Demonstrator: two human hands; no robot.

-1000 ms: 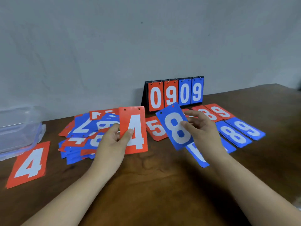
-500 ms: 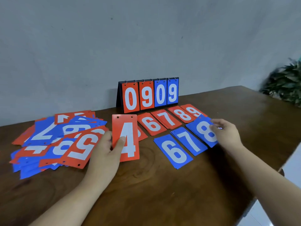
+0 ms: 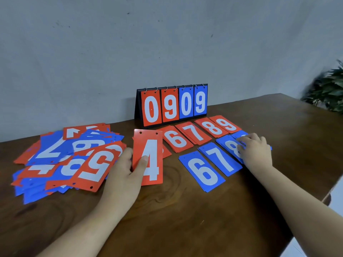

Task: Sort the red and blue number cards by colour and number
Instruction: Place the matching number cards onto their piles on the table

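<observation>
Firmly, the left grip [image 3: 128,169] pinched the red 4 card [image 3: 152,160] upright near the middle of the bench [image 3: 185,210], thumb on its face and fingers behind. The right grip [image 3: 255,153] lay over the blue 8 pile [image 3: 229,147] toward the right edge; whether it pinched a card could not be told. The blue 7 pile [image 3: 220,158] and blue 6 pile [image 3: 202,171] lay beside it. The red row [image 3: 194,133] sat behind them, the scoreboard [image 3: 172,104] at the back edge and a mixed heap [image 3: 65,154] at the left.

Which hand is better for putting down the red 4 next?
Left. The left hand pinches the red 4, right beside the low end of the red row near the red 6. The right hand rests on the blue 8 pile, farther away.
</observation>
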